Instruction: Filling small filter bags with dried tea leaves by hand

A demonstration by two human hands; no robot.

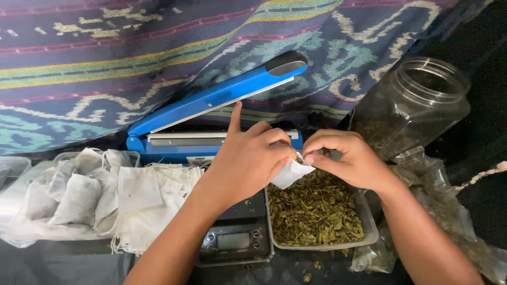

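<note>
White paper tea bag is pinched between the person's left hand and right hand, above a tray of dried leaves.

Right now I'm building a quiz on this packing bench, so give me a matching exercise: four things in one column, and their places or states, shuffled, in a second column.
Things:
1. small white bag
2. blue heat sealer
3. clear plastic jar
4. digital scale

Places or states:
A. tipped on its side at the far right
B. pinched between the left hand and the right hand
C. arm raised, at the back by the patterned cloth
D. just left of the tray of dried leaves

Pairs: 1-B, 2-C, 3-A, 4-D
</note>
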